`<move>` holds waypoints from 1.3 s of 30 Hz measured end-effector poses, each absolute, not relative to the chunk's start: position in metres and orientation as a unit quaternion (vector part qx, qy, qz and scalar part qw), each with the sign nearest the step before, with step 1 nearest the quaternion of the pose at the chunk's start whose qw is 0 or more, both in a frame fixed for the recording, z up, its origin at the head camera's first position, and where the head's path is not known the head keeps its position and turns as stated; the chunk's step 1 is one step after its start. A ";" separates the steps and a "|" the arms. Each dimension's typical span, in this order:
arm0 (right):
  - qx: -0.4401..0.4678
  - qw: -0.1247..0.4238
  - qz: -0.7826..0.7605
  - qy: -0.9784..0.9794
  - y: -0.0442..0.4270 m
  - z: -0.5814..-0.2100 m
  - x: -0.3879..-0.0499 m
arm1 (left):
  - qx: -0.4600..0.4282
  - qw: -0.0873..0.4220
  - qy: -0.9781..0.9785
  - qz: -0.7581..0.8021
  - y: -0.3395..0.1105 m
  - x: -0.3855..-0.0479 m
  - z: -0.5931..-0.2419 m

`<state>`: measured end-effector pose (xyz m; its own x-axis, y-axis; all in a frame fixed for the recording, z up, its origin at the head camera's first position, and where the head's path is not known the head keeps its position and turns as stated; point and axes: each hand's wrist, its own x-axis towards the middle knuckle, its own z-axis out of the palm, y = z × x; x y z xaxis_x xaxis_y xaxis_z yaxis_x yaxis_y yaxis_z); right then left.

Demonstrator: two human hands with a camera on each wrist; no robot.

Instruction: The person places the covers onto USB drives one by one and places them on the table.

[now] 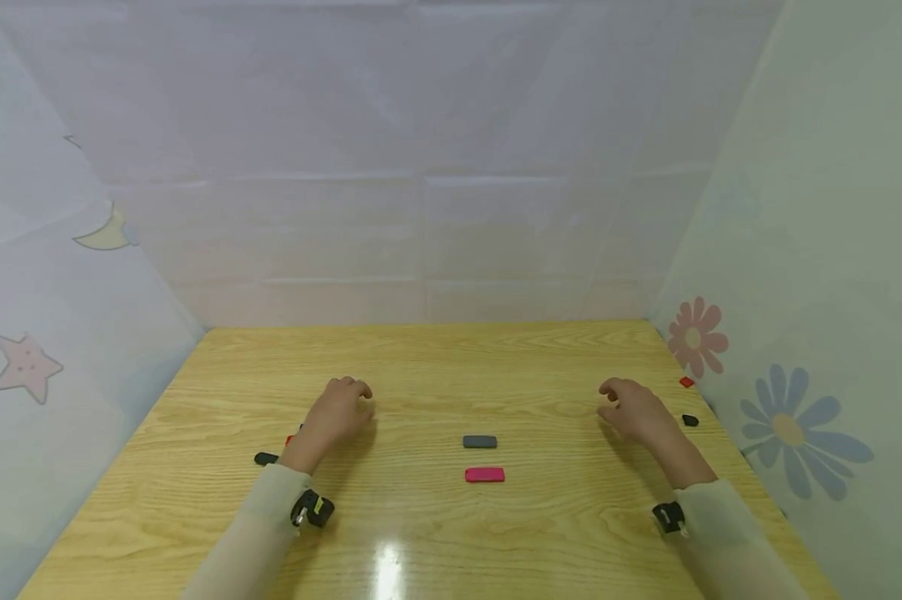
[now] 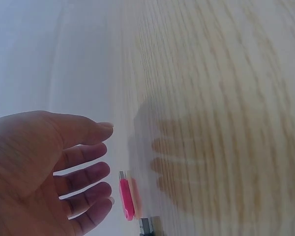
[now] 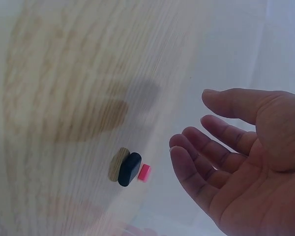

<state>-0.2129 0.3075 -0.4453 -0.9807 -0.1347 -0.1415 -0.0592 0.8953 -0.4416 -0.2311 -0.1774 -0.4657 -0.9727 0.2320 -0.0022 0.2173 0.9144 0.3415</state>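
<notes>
My left hand hovers over the left part of the table with fingers loosely bent and nothing in them. Beside it lie a pink USB stick with a bare metal plug and a black USB stick, cut off by the left wrist view's edge. In the head view my left wrist partly hides them. My right hand is held above the table's right side, fingers loosely curved and holding nothing. To its right lie a black cap and a small red cap.
At mid-table a grey stick-shaped piece lies behind a pink one. The wooden table meets a pale back wall and patterned side sheets. Both wrists wear black bands.
</notes>
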 end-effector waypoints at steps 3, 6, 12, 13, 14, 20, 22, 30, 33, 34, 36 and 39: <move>-0.046 0.082 -0.219 0.971 0.310 -0.447 -0.215 | 0.114 0.024 0.978 0.173 -0.180 -0.232 -0.466; -0.040 0.080 -0.215 0.972 0.313 -0.448 -0.217 | 0.110 0.030 0.977 0.180 -0.182 -0.234 -0.467; -0.038 0.086 -0.215 0.972 0.319 -0.451 -0.219 | 0.105 0.034 0.977 0.184 -0.187 -0.238 -0.468; -0.038 0.088 -0.217 0.971 0.320 -0.451 -0.220 | 0.105 0.034 0.977 0.184 -0.188 -0.238 -0.468; -0.036 0.089 -0.218 0.971 0.321 -0.451 -0.220 | 0.104 0.034 0.977 0.184 -0.189 -0.238 -0.468; -0.033 0.085 -0.221 0.971 0.325 -0.450 -0.223 | 0.096 0.031 0.978 0.185 -0.194 -0.240 -0.467; -0.034 0.082 -0.217 0.972 0.327 -0.451 -0.225 | 0.094 0.029 0.977 0.187 -0.196 -0.240 -0.467; -0.021 0.078 -0.204 0.976 0.334 -0.456 -0.231 | 0.089 0.027 0.976 0.199 -0.203 -0.242 -0.467; -0.014 0.080 -0.206 0.975 0.336 -0.456 -0.233 | 0.087 0.025 0.975 0.201 -0.206 -0.244 -0.467; -0.012 0.081 -0.208 0.975 0.337 -0.456 -0.234 | 0.087 0.024 0.976 0.201 -0.207 -0.245 -0.467; -0.009 0.085 -0.212 0.974 0.338 -0.456 -0.236 | 0.084 0.026 0.976 0.201 -0.208 -0.247 -0.468; -0.005 0.093 -0.217 0.972 0.339 -0.457 -0.238 | 0.082 0.032 0.976 0.201 -0.209 -0.249 -0.470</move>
